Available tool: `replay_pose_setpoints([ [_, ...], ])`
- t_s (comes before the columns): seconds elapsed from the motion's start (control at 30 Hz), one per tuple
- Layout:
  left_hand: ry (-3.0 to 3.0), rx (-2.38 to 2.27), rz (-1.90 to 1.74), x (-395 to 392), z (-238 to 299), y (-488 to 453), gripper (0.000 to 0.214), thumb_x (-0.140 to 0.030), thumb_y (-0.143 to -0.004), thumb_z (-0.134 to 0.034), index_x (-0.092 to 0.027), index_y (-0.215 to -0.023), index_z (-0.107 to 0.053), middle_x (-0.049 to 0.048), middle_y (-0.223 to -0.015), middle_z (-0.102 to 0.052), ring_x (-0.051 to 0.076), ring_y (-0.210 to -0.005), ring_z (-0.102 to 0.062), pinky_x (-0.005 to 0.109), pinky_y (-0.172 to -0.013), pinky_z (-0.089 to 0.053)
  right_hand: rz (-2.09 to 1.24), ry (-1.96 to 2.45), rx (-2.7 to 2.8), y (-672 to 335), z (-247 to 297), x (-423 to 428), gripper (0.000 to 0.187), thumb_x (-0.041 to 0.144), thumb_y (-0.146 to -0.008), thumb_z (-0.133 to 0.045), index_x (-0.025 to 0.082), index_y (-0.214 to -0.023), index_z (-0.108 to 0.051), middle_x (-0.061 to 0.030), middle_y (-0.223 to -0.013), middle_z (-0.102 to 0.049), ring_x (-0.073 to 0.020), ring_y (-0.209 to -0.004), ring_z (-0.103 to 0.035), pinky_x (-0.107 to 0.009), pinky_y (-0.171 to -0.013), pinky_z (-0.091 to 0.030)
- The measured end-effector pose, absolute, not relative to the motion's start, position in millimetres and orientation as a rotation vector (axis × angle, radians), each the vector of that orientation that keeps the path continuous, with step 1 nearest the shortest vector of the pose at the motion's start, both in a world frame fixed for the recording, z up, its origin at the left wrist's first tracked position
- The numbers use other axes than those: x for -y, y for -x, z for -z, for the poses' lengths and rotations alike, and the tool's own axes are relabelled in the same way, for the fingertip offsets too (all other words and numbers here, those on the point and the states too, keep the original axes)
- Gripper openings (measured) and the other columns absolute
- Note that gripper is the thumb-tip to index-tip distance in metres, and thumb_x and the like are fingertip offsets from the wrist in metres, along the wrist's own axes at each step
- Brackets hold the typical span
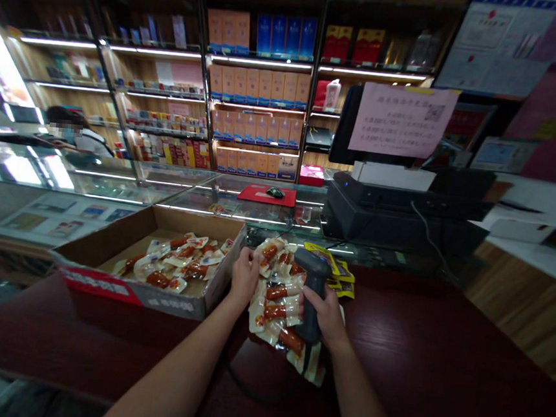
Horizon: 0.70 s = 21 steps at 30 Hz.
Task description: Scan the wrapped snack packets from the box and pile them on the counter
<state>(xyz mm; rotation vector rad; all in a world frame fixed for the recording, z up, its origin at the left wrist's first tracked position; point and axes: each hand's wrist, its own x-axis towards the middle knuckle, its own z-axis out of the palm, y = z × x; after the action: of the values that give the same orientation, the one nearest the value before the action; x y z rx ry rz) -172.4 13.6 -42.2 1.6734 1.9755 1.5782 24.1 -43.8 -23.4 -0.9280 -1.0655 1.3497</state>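
My right hand (326, 313) is wrapped around the handle of a dark barcode scanner (314, 283), whose head is above a pile of vacuum-packed sausages (276, 311). Fingers closed, my left hand (245, 276) pinches the edge of a sausage pack (268, 253) at the pile's upper left. The packs are clear and cream with brown-red contents, and the scanner hides some of them. Just right of the scanner head lie several yellow packets (344, 279). An open cardboard box (141, 297) with more sausage packs inside stands beside my left hand.
Dark red table (406, 349) beneath everything; scanner cable (252, 391) trails across it. Behind is a glass counter (196, 191) with a mouse (275, 192) on a red mat. A monitor (346, 127) stands at the right. Another person (91, 142) is far left, before stocked shelves.
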Motion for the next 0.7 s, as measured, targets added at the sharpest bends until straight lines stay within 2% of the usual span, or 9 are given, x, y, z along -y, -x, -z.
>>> replay_pose_setpoints([
  [0.13,-1.434,-1.976,-1.801,-14.6,42.9,183.9,0.013,-0.03,-0.084,-0.04,-0.022,-0.074,-0.042,-0.0012,-0.065,-0.05,0.015,-0.062,-0.05,0.027,-0.061,-0.039,-1.339,0.941,1.069,-23.9,22.3,44.5,0.032,0.041,-0.063,-0.073,0.018,-0.073,-0.053,0.0049,-0.051,-0.057,-0.0105,-0.038,-0.051,-0.023,-0.037,-0.046],
  [0.37,-1.246,-1.788,-2.078,-26.4,53.2,186.1,0.009,-0.029,-0.085,-0.037,-0.021,-0.082,-0.039,0.0016,-0.076,-0.047,0.015,-0.071,-0.05,0.028,-0.07,-0.045,-1.415,0.907,1.037,-24.6,19.9,47.0,0.032,0.04,-0.062,-0.073,0.018,-0.075,-0.052,0.0052,-0.052,-0.058,-0.0098,-0.037,-0.05,-0.022,-0.035,-0.044],
  [0.57,-1.126,-1.566,-2.172,-28.9,57.6,184.3,0.013,-0.035,-0.087,-0.036,-0.022,-0.085,-0.038,0.0014,-0.078,-0.044,0.014,-0.071,-0.048,0.027,-0.071,-0.044,-1.5,0.878,1.081,-29.4,12.6,49.3,0.031,0.039,-0.062,-0.072,0.018,-0.074,-0.053,0.0051,-0.049,-0.056,-0.0091,-0.035,-0.048,-0.021,-0.033,-0.042],
  [0.7,-1.045,-1.448,-2.271,-31.2,58.8,183.3,0.023,-0.043,-0.085,-0.041,-0.021,-0.083,-0.04,0.0002,-0.077,-0.043,0.013,-0.071,-0.047,0.027,-0.071,-0.043,-1.526,0.922,1.145,-33.9,9.9,48.3,0.028,0.038,-0.063,-0.07,0.018,-0.074,-0.054,0.005,-0.049,-0.055,-0.0096,-0.034,-0.048,-0.021,-0.032,-0.041],
])
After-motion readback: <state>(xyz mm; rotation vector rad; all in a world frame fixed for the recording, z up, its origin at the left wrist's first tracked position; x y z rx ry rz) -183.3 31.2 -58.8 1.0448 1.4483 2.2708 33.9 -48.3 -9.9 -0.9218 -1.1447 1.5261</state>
